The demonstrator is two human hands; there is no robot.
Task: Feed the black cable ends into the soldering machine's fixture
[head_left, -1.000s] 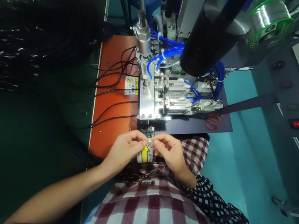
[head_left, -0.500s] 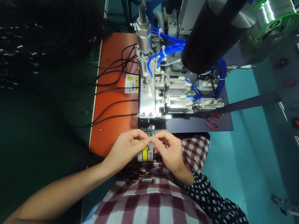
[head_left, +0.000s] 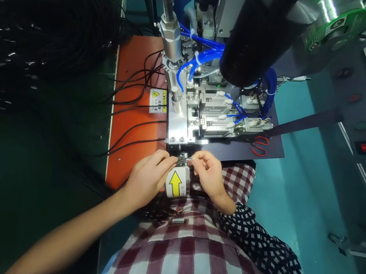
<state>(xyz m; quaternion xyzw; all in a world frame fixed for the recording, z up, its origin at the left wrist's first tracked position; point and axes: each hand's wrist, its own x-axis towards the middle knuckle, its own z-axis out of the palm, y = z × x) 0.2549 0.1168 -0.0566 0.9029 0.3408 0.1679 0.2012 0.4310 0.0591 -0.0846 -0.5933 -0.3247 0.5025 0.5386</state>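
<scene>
A thin black cable point(head_left: 181, 161) runs between my two hands at the near end of the metal machine point(head_left: 184, 130). My left hand point(head_left: 148, 177) pinches it from the left, fingertips pressed together. At its other end, my right hand point(head_left: 209, 174) pinches the tip, where fine light and reddish wire ends show; their detail is too small to make out. Just below the cable, a white label with a yellow arrow point(head_left: 175, 183) faces up. The cable lies over or very close to a small dark fixture point(head_left: 183, 155); contact cannot be made out.
Several black cables point(head_left: 133, 123) cross the orange plate point(head_left: 123, 147) on the left. Red-handled cutters point(head_left: 260, 146) lie on the dark plate at right. A black cylinder point(head_left: 254, 42) overhangs the machine, and a solder wire spool point(head_left: 337, 22) stands behind. A dark cable bundle point(head_left: 65, 29) fills the far left.
My hands have drawn apart and moved slightly away from my body. A length of cable now shows between them, and the arrow label is uncovered. The view has shifted a little.
</scene>
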